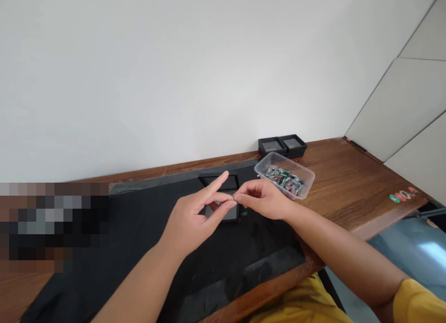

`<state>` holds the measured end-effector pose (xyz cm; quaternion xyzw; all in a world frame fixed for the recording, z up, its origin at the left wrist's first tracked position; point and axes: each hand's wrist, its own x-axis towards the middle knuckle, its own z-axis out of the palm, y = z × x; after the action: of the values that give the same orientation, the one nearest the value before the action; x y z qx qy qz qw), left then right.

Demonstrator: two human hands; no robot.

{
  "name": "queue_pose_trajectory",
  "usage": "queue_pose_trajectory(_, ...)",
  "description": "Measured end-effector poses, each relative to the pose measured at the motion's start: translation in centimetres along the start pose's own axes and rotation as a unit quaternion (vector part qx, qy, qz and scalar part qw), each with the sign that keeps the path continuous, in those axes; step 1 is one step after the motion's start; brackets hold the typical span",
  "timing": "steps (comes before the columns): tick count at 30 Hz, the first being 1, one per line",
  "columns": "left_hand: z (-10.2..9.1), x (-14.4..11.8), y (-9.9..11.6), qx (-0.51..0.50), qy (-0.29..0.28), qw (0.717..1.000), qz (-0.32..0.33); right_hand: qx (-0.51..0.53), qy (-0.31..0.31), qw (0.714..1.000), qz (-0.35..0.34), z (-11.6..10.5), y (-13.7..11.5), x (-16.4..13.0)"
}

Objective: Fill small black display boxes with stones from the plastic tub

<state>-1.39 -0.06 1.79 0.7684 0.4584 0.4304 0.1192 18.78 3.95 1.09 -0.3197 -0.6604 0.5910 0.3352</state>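
Head camera looks forward and down, close over the wooden table [348, 183].

Left hand [195, 216] and right hand [263, 198] meet, fingertips pinched.

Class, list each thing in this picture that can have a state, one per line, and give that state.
Left hand: raised over the mat, fingertips meeting the right hand's, index finger stretched out.
Right hand: fingers pinched together at the left hand's fingertips; anything held is too small to tell.
Open black box: on the mat, lid up, under the hands.
Clear plastic tub: uncovered, holding small coloured pieces.
Two black boxes: side by side by the wall.
Black mat: flat on the table.
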Motion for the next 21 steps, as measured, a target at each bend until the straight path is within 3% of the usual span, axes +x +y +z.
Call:
queue_pose_trajectory(8,0.06,0.05,-0.10,-0.011,-0.025,0.999,-0.021,-0.010,0.004,1.000,0.000,-0.07,-0.02,0.03)
queue_pose_trajectory(21,0.14,0.28,-0.22,-0.040,-0.010,0.999,-0.033,-0.053,0.026,0.998,0.005,0.22,-0.42,-0.22)
